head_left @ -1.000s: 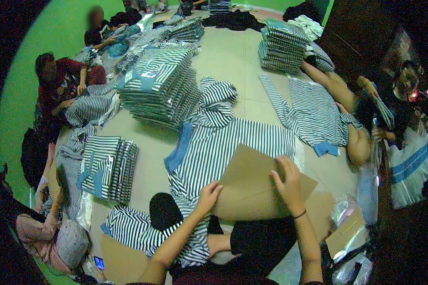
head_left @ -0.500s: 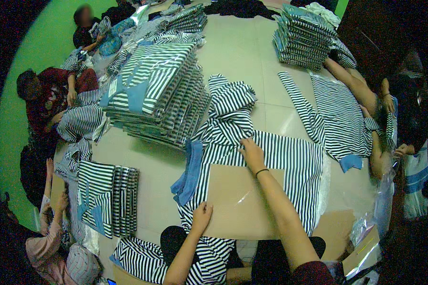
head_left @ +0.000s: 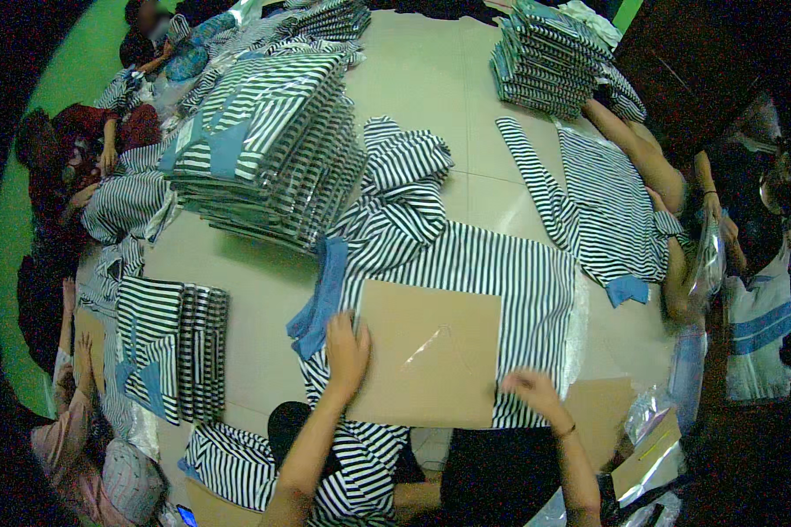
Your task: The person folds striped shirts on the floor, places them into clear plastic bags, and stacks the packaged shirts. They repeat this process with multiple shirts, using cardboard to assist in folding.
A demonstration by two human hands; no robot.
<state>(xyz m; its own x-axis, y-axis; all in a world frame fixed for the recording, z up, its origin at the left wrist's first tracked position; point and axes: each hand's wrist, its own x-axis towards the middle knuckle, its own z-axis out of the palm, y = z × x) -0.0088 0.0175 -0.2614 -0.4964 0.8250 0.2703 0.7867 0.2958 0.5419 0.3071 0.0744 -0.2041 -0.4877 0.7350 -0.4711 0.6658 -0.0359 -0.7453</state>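
Presently, my left hand [head_left: 349, 356] lies at the left edge of the cardboard [head_left: 429, 356], with its fingers a little spread. My right hand [head_left: 538, 390] is blurred, near the cardboard's right edge; whether it pinches something, I cannot tell. The cardboard lies upon the striped shirt [head_left: 536, 272], which is on the floor [head_left: 413, 83].

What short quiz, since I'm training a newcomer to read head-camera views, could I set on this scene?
1. Multiple choice: What lies directly under the cardboard sheet?
a) only bare floor
b) a striped garment
c) a stack of bags
2. True or false: The left hand is at the sheet's left edge.
3. Fill in: The dark wristband is on the ____ wrist.
Key: 1 b; 2 true; 3 right.
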